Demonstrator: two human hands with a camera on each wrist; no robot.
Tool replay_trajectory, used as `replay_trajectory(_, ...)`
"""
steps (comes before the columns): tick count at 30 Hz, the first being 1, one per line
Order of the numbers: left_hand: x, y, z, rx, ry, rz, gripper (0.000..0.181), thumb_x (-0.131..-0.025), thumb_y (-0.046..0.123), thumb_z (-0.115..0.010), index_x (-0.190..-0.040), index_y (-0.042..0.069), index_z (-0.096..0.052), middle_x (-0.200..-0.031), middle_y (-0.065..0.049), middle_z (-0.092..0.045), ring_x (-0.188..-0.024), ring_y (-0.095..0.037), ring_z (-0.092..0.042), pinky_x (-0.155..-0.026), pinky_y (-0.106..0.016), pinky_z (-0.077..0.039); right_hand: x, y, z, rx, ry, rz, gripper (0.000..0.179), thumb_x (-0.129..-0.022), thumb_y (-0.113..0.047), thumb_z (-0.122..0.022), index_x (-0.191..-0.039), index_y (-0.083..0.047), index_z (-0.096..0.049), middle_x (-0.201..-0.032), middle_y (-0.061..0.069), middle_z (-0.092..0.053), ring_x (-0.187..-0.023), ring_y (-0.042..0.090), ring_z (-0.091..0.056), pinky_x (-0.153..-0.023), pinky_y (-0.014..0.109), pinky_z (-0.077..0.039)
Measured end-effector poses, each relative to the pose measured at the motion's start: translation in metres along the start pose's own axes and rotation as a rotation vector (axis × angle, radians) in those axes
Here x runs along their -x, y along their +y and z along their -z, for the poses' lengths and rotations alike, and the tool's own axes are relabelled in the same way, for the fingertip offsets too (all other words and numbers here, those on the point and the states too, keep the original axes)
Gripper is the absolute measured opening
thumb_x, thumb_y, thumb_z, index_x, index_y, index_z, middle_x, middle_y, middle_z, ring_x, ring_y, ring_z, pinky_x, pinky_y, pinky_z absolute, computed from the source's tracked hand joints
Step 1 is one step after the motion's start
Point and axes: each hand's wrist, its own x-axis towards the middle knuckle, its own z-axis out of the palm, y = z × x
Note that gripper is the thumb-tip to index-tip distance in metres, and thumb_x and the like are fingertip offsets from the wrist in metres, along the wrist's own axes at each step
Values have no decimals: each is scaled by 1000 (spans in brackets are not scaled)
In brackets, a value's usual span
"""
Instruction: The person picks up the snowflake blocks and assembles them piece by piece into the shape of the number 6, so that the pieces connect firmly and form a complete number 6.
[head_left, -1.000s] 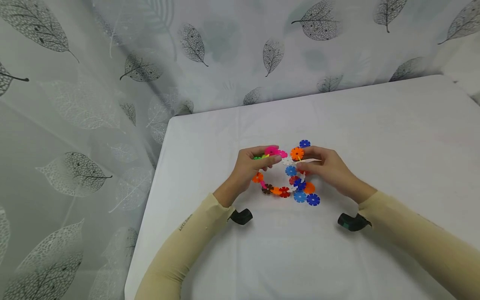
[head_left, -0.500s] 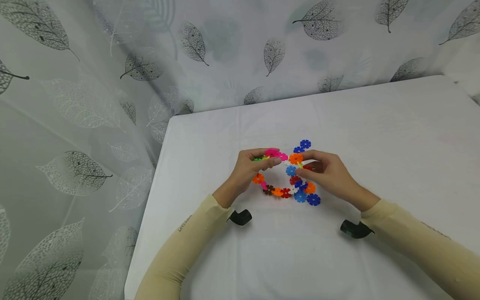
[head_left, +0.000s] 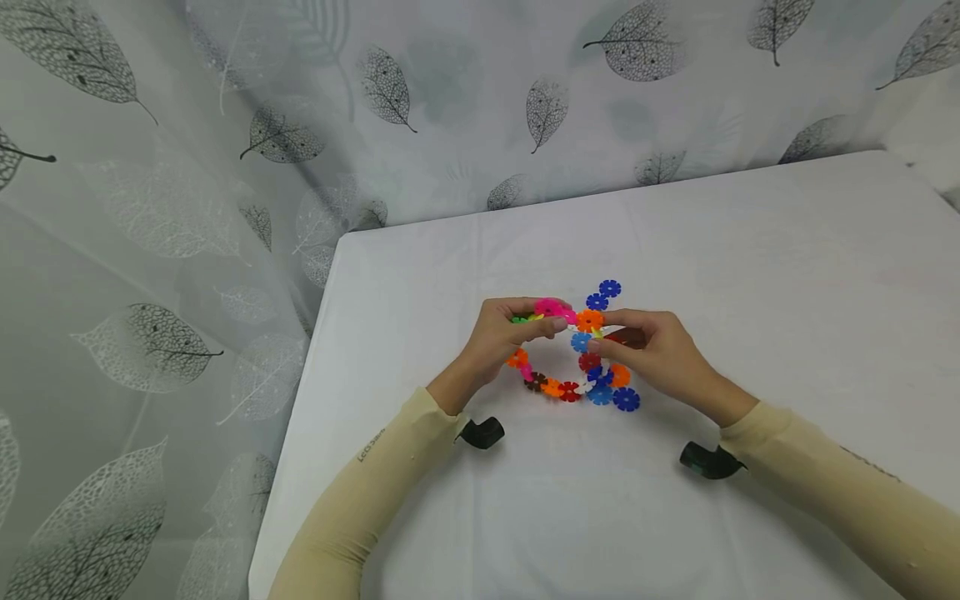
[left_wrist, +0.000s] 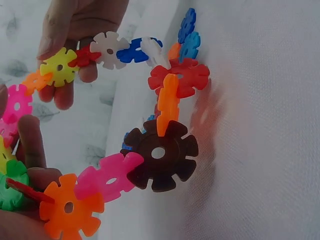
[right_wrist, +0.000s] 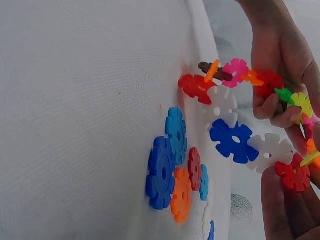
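Observation:
A chain of plastic snowflake discs, slotted edge to edge, hangs in a loop between my hands. My left hand (head_left: 506, 337) pinches the pink discs (head_left: 550, 308) at one end, with a green disc (left_wrist: 15, 186) and a yellow one beside its fingers. My right hand (head_left: 660, 346) pinches the other end near the orange disc (head_left: 589, 321), a yellow disc (left_wrist: 60, 67) and a red disc (right_wrist: 294, 172). The pink and orange ends overlap in the head view. Lower in the loop hang a brown disc (left_wrist: 161, 156), a red disc (left_wrist: 179, 77) and a blue disc (right_wrist: 234, 141).
More discs lie on the white-covered table (head_left: 570, 517) behind and beside the loop: dark blue (head_left: 610, 288), light blue (head_left: 581, 342), orange (head_left: 620, 375) and another dark blue disc (head_left: 626, 399). A leaf-print curtain (head_left: 465, 100) hangs along the back and left.
My right hand has drawn slightly toward me, bringing the orange disc down and left to the pink end. My left hand has shifted slightly right. The two ends have come together.

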Motion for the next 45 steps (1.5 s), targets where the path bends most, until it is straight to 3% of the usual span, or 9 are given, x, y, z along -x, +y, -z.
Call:
replay_trajectory(5,-2,0,-2,-41,-3,-14,29,-92,22,-77,-117,7,-76,-93,-4,-76,-91,-24,-68,-96,-61,-45,0,1,0,39,7,54,39,-94,-23,-76,-127,-3,-69,-117,15,-71,-93,27,-73,-76,22,-57)
replay_trajectory(11,-5,-2,-5,-106,-2,-7,30,-92,24,-78,-118,9,-77,-93,-8,-75,-90,-22,-67,-91,-53,-49,1,1,-1,96,11,55,37,-93,-18,-77,-126,-3,-70,-117,13,-71,-93,26,-72,-74,21,-57)
replay_trajectory(15,-3,-2,-5,-107,4,22,30,-92,25,-78,-117,9,-77,-96,-18,-74,-91,-22,-67,-91,-52,-48,3,2,-1,96,-11,83,35,-94,-18,-75,-126,-6,-70,-118,9,-70,-95,24,-72,-76,22,-57)
replay_trajectory(18,-1,-3,-4,-90,2,31,29,-92,25,-77,-117,9,-77,-97,-18,-74,-91,-22,-67,-93,-52,-48,4,3,1,64,-33,98,29,-99,-19,-68,-126,-6,-71,-111,7,-71,-92,22,-69,-76,28,-58)
replay_trajectory(21,-1,-5,-4,-80,-3,27,28,-93,26,-77,-116,10,-78,-96,-12,-75,-92,-23,-67,-93,-50,-49,3,5,4,-7,-61,79,28,-104,-18,-60,-124,-2,-71,-104,8,-72,-88,22,-69,-74,32,-59)
replay_trajectory(25,-2,-8,-5,-72,-10,28,28,-93,26,-76,-115,9,-78,-98,-15,-74,-93,-23,-67,-91,-47,-49,1,6,6,-50,-76,40,30,-103,-17,-61,-122,4,-70,-102,12,-74,-85,20,-71,-73,28,-59)
replay_trajectory(34,-4,-8,-8,-74,-6,39,28,-93,27,-76,-115,9,-78,-98,-23,-72,-99,-20,-64,-87,-38,-47,-1,6,5,53,-44,42,26,-102,-16,-63,-117,2,-73,-96,7,-74,-82,21,-69,-72,25,-58)
replay_trajectory(40,-2,-4,-11,-76,-13,15,27,-92,24,-77,-114,7,-78,-94,-15,-74,-97,-20,-66,-89,-37,-49,0,4,5,62,-43,30,28,-102,-15,-63,-119,5,-71,-100,11,-74,-84,22,-70,-72,20,-56)
replay_trajectory(45,-3,-3,-10,-109,-58,13,30,-98,32,-69,-123,15,-75,-104,-7,-75,-100,-18,-67,-95,-45,-49,0,8,6,-13,-61,18,29,-103,-14,-60,-123,7,-69,-104,14,-73,-87,24,-71,-72,24,-58)
